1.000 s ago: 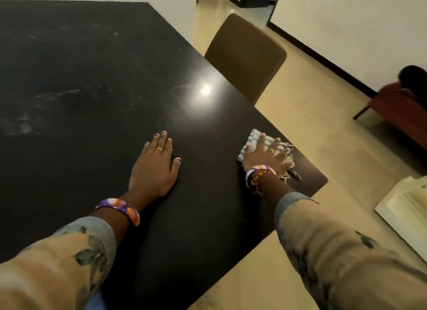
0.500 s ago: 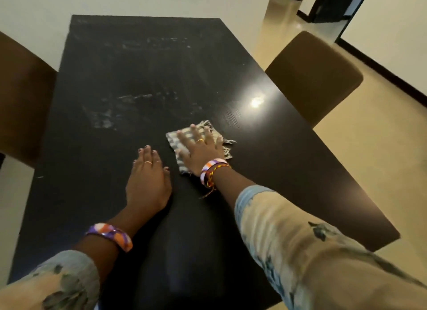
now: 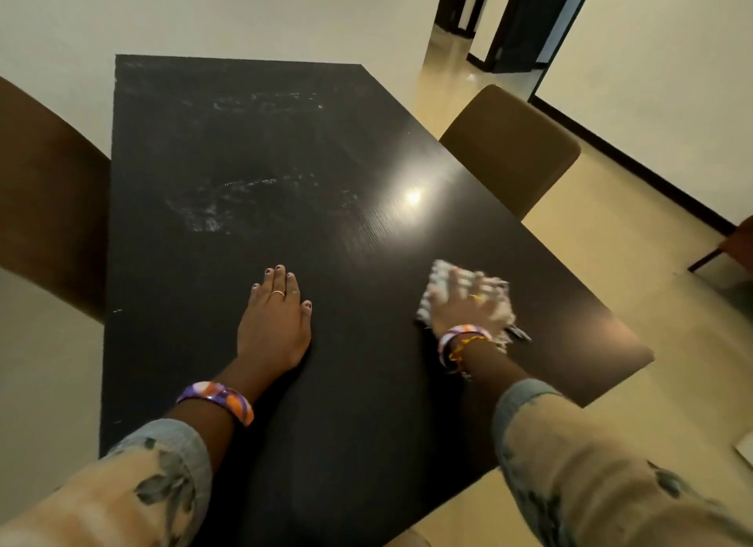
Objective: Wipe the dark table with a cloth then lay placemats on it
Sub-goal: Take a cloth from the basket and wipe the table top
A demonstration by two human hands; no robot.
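Note:
The dark table (image 3: pixel 203 342) fills the middle of the head view, with pale smears across its far half. My left hand (image 3: pixel 275 322) lies flat on the tabletop near the middle, fingers straight. My right hand (image 3: pixel 466 306) presses flat on a pale striped cloth with fringed edges (image 3: pixel 438 279) toward the table's right edge; hand and cloth are blurred. No placemats are in view.
A brown chair back (image 3: pixel 509 151) stands at the table's right side and another chair (image 3: pixel 45 204) at its left. A reddish seat (image 3: pixel 733 245) sits at the far right. Beige floor runs to a doorway (image 3: pixel 517 28) beyond.
My right hand slid the cloth from the table's right corner in to beside my left hand, then back out to the right. My left hand stayed flat in place. The camera view shifted.

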